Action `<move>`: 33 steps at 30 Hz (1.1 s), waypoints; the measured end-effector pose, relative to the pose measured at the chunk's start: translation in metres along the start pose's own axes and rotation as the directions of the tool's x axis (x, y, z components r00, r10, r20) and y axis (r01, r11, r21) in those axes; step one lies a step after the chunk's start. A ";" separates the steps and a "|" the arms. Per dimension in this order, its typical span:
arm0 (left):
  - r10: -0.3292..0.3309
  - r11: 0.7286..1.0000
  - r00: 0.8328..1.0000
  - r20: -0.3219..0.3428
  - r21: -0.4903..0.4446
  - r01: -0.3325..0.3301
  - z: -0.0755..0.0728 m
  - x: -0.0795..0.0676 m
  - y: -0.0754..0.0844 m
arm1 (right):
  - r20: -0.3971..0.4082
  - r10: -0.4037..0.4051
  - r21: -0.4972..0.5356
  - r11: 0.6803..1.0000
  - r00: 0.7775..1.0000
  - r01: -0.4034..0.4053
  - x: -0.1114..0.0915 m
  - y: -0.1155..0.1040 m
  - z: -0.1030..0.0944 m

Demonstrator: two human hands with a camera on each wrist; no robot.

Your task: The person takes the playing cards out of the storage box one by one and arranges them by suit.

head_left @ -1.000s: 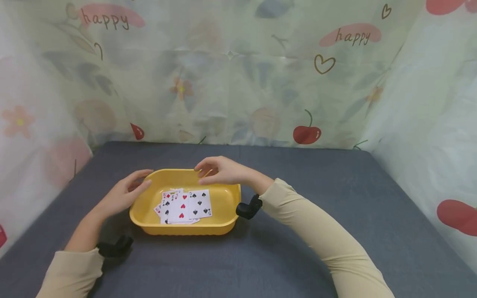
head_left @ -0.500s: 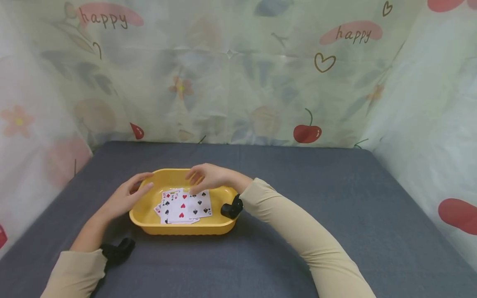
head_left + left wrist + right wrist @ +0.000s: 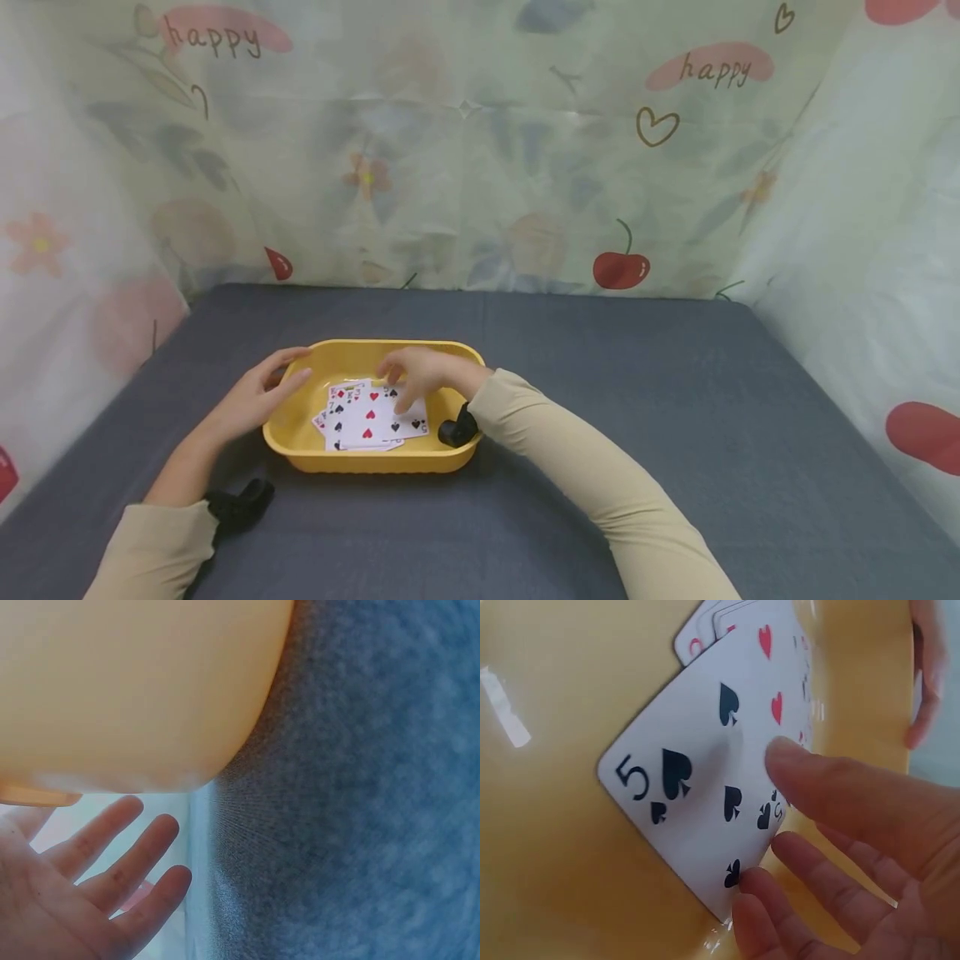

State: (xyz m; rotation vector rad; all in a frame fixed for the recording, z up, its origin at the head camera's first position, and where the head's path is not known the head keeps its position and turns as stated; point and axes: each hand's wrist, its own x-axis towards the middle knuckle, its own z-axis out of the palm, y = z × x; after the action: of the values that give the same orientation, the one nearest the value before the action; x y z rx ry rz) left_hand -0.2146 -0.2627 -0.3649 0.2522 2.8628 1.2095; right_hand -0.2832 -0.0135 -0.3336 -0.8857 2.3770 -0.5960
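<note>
A yellow plastic tub (image 3: 375,463) stands on the dark cloth, holding an overlapping heap of playing cards. On the heap's right side lies the five of spades (image 3: 701,787), face up, and to its left the three of hearts (image 3: 360,423). My right hand (image 3: 426,371) reaches down into the tub over the five of spades. Its thumb (image 3: 810,769) hovers over the card face, and the fingers reach the card's far edge, spread loosely. At the tub's left rim, my left hand (image 3: 247,402) rests with fingers extended; the left wrist view shows them beside the tub wall.
The table (image 3: 600,375) is covered with dark grey-blue cloth. Printed curtains (image 3: 465,192) hang behind it and at both sides. Black wrist cameras sit at both wrists, the right one (image 3: 459,429) overlapping the tub's right end.
My right hand has moved left and down, from above the tub's back rim to the five of spades. The left hand stays almost still at the left rim.
</note>
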 end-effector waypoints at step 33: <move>-0.012 1.000 1.000 0.010 -0.001 0.012 0.000 -0.002 0.002 | 0.057 -0.172 0.017 0.985 0.983 0.172 -0.012 -0.002 -0.023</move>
State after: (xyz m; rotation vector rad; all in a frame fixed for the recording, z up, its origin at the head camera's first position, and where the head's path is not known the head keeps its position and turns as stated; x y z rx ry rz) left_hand -0.2126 -0.2616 -0.3631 0.2399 2.8509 1.2045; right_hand -0.2885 -0.0019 -0.3113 -1.0961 2.2571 -0.6415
